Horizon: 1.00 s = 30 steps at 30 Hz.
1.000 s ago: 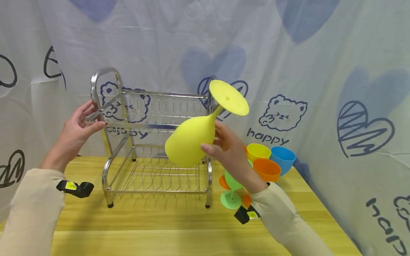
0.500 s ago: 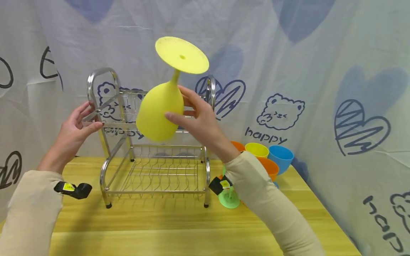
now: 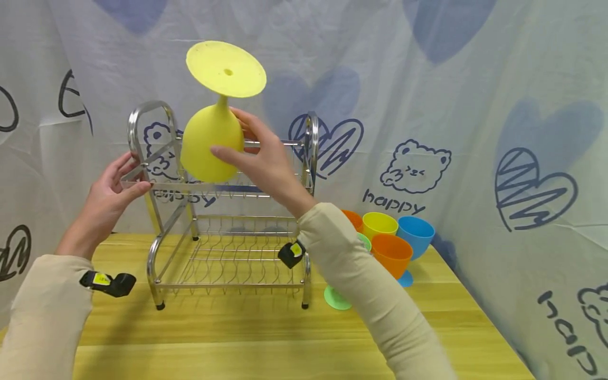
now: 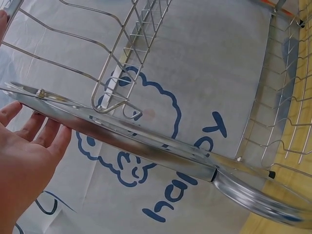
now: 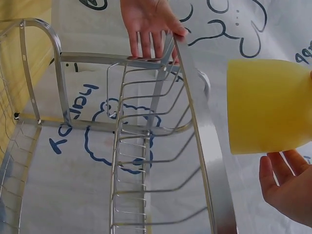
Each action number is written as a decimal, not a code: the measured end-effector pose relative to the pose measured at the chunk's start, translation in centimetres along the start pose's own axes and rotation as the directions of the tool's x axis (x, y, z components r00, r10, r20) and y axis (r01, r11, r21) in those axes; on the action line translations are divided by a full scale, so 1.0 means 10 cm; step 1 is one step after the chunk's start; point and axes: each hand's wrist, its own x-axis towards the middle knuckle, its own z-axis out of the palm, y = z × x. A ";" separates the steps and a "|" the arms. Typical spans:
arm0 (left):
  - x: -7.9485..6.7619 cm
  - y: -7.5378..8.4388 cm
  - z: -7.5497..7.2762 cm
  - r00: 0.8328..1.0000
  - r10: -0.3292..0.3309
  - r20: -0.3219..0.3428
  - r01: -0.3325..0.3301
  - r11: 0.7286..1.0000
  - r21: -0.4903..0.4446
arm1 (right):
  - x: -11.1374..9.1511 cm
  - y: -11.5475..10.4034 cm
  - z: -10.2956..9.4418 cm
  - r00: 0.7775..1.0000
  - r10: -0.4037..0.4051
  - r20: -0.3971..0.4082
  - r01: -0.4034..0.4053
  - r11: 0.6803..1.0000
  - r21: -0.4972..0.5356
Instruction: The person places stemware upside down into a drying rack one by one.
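My right hand [image 3: 273, 166] holds a yellow plastic goblet [image 3: 209, 140] by its bowl, the thumb on the near side and the fingers behind. The goblet is upside down, its round foot up and its mouth down. It hangs over the upper tier of a two-tier metal dish rack [image 3: 228, 285], apart from the wires in the right wrist view. My left hand [image 3: 106, 195] grips the rack's left side, the thumb at the front rail and the fingertips against the side frame [image 4: 141, 146].
Right of the rack stand several stemmed cups: a yellow cup [image 3: 380, 224], a blue cup [image 3: 416, 236], an orange cup [image 3: 391, 254] and a green one, its foot [image 3: 337, 298] showing below my sleeve. A wooden table [image 3: 214, 353] carries everything. A patterned curtain [image 3: 427, 95] hangs behind.
My right hand has carried the goblet left and up, from the rack's right side to over the upper tier, turning it closer to vertical. My left hand stays on the rack.
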 end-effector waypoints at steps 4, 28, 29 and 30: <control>0.00 0.00 0.00 1.000 -0.005 0.002 0.006 1.000 -0.008 | 0.10 0.04 0.14 0.999 0.032 0.008 -0.032 0.999 -0.033; -0.03 -0.03 0.03 0.999 0.029 -0.029 -0.032 0.990 -0.136 | 0.63 0.18 0.69 0.943 0.304 -0.134 -0.331 0.900 -0.284; -0.02 -0.03 0.04 0.999 0.034 -0.029 -0.038 0.988 -0.152 | 0.65 0.18 0.69 0.937 0.320 -0.138 -0.347 0.891 -0.293; -0.02 -0.04 0.05 0.999 0.040 -0.028 -0.044 0.985 -0.166 | 0.66 0.19 0.69 0.932 0.335 -0.140 -0.362 0.882 -0.300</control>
